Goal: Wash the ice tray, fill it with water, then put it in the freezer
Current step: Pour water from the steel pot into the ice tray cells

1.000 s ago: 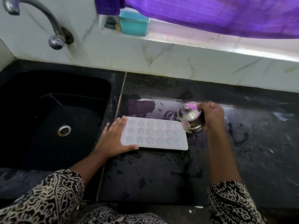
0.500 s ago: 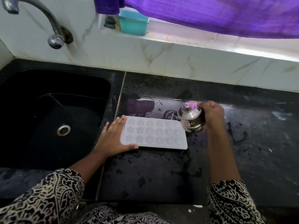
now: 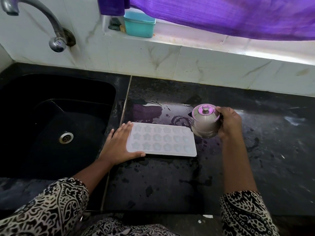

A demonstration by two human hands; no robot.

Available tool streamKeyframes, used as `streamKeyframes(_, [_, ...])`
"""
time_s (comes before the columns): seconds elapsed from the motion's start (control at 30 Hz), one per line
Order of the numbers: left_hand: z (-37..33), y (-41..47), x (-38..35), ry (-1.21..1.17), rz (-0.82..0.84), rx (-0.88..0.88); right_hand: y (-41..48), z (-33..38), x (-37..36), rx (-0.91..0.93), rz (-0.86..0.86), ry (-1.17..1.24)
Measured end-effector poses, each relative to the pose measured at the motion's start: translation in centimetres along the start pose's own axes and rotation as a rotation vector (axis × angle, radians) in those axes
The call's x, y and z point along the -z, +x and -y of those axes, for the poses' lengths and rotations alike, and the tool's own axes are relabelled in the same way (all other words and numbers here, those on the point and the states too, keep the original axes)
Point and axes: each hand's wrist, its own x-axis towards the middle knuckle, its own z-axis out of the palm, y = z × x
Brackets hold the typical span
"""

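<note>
A white ice tray point(image 3: 162, 140) with star and heart moulds lies flat on the wet black counter point(image 3: 170, 181), just right of the sink. My left hand point(image 3: 117, 145) rests flat against the tray's left end, thumb along its near edge and fingers straight. My right hand point(image 3: 228, 121) grips a small lidded steel pot point(image 3: 205, 123) by its right side, holding it nearly upright beside the tray's far right corner.
A black sink point(image 3: 51, 120) with a round drain point(image 3: 66, 137) lies to the left, under a steel tap point(image 3: 42, 23). A teal box point(image 3: 139, 24) sits on the window ledge below a purple curtain point(image 3: 221, 14). A puddle point(image 3: 150, 111) lies behind the tray.
The steel pot was tipped toward the tray; it now stands nearly upright in my right hand. My left hand and the tray have stayed put.
</note>
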Motion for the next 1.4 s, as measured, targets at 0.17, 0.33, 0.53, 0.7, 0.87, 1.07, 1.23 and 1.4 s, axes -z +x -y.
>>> streamKeyframes(0.17, [-0.1,0.0,0.1,-0.016,-0.005,0.0,0.0,-0.2,0.9,0.039,-0.016,-0.067])
streamKeyframes(0.33, [-0.1,0.0,0.1,-0.012,-0.009,-0.002,0.2,-0.4,1.5,0.064,-0.034,-0.179])
streamKeyframes(0.53, [0.1,0.1,-0.1,-0.007,-0.006,-0.002,0.4,-0.6,1.7,0.098,-0.039,-0.249])
streamKeyframes(0.7, [0.1,0.0,-0.2,-0.013,-0.02,-0.007,0.6,-0.7,1.8,0.111,-0.019,-0.248])
streamKeyframes(0.87, [0.2,0.0,-0.2,-0.009,-0.016,-0.008,0.8,-0.7,2.0,0.119,-0.014,-0.257])
streamKeyframes(1.07, [0.2,0.1,-0.3,0.0,-0.021,-0.01,0.9,-0.7,2.0,0.124,-0.01,-0.24])
streamKeyframes(1.23, [0.3,0.1,-0.3,0.006,-0.022,-0.012,0.8,-0.7,2.1,0.113,-0.007,-0.215])
streamKeyframes(1.4, [0.3,0.1,-0.3,0.001,-0.018,-0.01,0.6,-0.6,2.1,0.103,-0.015,-0.227])
